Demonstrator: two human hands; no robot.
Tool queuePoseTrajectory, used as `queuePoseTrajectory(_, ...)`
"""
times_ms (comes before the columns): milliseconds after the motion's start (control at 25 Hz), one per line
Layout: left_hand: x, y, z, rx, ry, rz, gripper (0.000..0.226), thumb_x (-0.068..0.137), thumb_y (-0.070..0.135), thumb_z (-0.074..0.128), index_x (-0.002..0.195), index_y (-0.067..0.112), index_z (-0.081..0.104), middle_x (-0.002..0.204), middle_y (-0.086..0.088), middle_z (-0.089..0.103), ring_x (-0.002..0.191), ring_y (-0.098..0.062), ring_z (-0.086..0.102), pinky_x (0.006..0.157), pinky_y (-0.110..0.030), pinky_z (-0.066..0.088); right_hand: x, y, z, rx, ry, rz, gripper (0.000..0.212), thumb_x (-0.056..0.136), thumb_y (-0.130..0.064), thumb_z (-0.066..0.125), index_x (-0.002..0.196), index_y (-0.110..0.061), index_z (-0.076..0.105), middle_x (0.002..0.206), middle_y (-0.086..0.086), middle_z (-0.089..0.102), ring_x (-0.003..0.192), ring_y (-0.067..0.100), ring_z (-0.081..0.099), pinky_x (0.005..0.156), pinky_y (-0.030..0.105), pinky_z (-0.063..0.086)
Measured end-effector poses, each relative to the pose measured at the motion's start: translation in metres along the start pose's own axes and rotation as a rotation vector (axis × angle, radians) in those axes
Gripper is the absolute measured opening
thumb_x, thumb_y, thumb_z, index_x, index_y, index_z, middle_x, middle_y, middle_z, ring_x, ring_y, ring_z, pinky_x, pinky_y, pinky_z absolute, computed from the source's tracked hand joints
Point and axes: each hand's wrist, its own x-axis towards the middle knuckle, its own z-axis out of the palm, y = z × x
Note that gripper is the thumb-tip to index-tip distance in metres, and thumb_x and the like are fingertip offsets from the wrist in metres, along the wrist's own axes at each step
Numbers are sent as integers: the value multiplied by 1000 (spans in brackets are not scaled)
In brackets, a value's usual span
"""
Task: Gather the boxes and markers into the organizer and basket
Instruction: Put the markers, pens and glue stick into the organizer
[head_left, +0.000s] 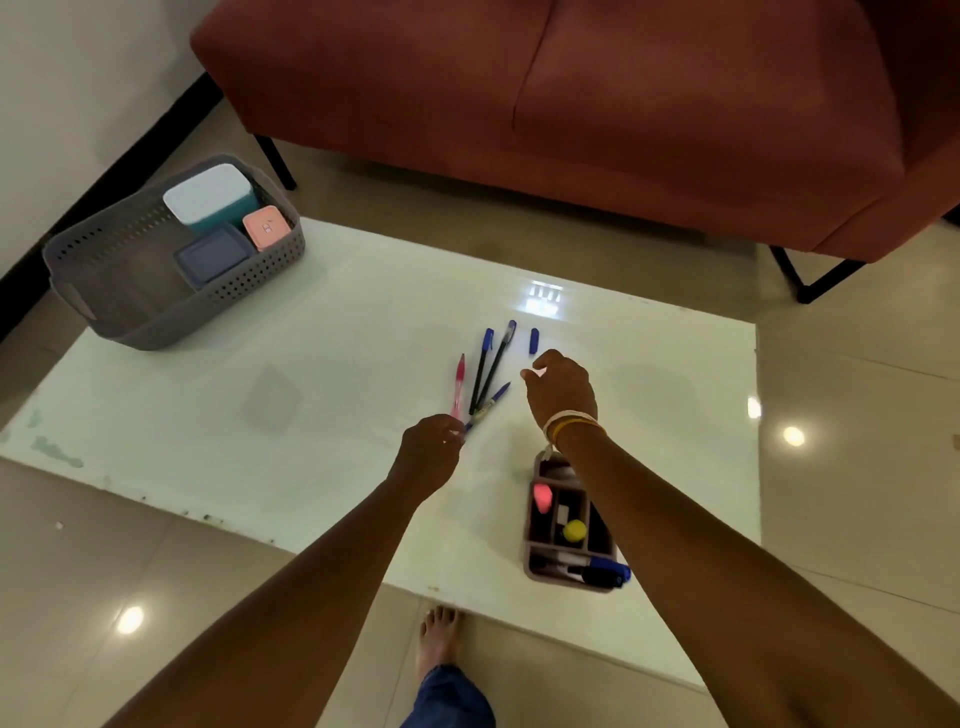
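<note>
Several pens fan out on the white table (311, 405): a pink pen (458, 382), two dark pens with blue caps (481, 366), (500, 358) and a blue-tipped pen (493, 397). My left hand (430, 452) pinches their near ends together. My right hand (561, 387) hovers to their right with fingers curled, over another pen whose blue cap (533, 341) shows beyond it; whether it grips that pen I cannot tell. The divided brown organizer (535, 569) holds markers (597, 569), a pink item and a yellow one. The grey basket (171, 317) holds three boxes.
A rust-red sofa (597, 104) on black legs stands beyond the table. In the basket sit a white-lidded teal box (208, 195), a pink box (266, 227) and a grey-blue box (213, 254). My bare foot (439, 639) is on the tiled floor at the table's near edge.
</note>
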Motion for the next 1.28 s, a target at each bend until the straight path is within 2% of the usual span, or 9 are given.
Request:
queuePoseTrajectory(120,25,-8,0,-2,66,32,17,88,9,59,100,4,69,106,-11,70,102,-27,65,85,-23,45,43,-3,23,-78,-90,61,49,94,-27,54,138,-11,40,133,17,49,124,35,49,100,40,42)
queuePoseTrajectory(240,43,-11,5,9,49,-41,14,82,22,68,94,13,67,97,-7,71,93,-25,67,78,-27,50,82,-1,40,-189,-121,24,55,93,-25,57,143,-20,34,138,16,38,123,39,49,100,45,43)
queuePoseTrajectory(400,53,-17,12,274,-72,21,35,77,41,72,99,16,62,102,-2,63,95,-19,62,78,-29,50,108,6,51,-353,-137,-45,41,94,-21,56,132,-10,48,133,15,44,121,35,50,99,43,45)
queuePoseTrajectory(560,55,-18,19,426,-88,46,29,85,39,64,101,15,62,107,-4,60,100,-21,60,79,-31,48,101,19,54,-343,-36,-37,23,92,-7,50,110,-4,62,120,16,55,111,34,57,93,38,47)
queuePoseTrajectory(680,43,-15,21,347,2,57,22,85,37,61,94,18,64,103,-1,63,99,-19,61,80,-32,51,89,28,49,80,35,173,20,83,-1,58,98,-11,67,108,11,65,101,29,62,87,33,51)
queuePoseTrajectory(800,28,-4,21,238,65,44,19,84,36,64,86,17,64,88,-1,69,85,-21,65,72,-33,54,71,28,38,784,60,513,28,81,6,67,106,-7,68,101,17,64,85,31,63,83,40,56)
queuePoseTrajectory(880,19,5,20,185,90,25,19,82,35,66,83,16,64,81,-1,70,79,-21,66,68,-32,54,60,28,29,1032,43,601,27,84,9,63,109,-1,67,95,19,63,77,30,62,82,41,56)
queuePoseTrajectory(1080,-4,19,16,118,116,66,17,83,32,67,84,14,66,79,-1,72,75,-20,67,67,-28,54,30,22,5,1264,12,582,27,88,9,57,112,2,64,79,12,63,69,23,63,79,40,57)
queuePoseTrajectory(1280,-19,30,11,125,130,111,20,85,32,66,88,12,66,81,-4,72,74,-19,68,69,-27,54,13,11,-12,1241,-49,502,26,89,9,56,111,0,64,89,15,64,84,29,65,87,45,55)
